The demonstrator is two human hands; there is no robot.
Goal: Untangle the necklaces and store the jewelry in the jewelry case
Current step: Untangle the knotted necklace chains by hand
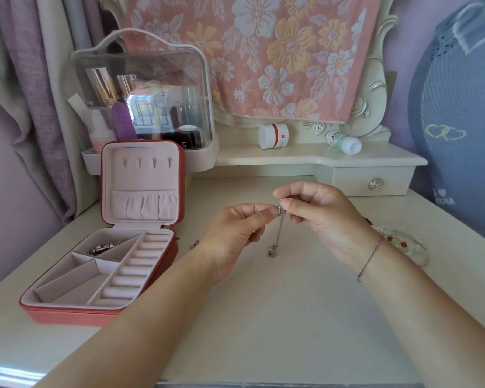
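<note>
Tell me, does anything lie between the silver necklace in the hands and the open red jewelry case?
Only a small silver metal piece lies on the cream table between the thin silver necklace and the open red jewelry case, beside its right wall. Nothing taller blocks.

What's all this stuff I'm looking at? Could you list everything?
Jewelry case: one, red outside, pink inside, open, left on the table.
Silver piece: one, in the case's back compartment.
Necklace: one, silver, dangling between the hands.
Small silver item: one, on the table right of the case.
Beaded bracelets: count unclear; clear, red, green; beyond the right wrist.
Cosmetics box: one, clear, behind the case.
Jar: one, white with a red band, on the shelf.
Bottle: one, white, lying on the shelf.
Towel: one, pink floral, hanging behind.
Left hand: pinches the necklace.
Right hand: pinches the necklace; purple string on its wrist.
</note>
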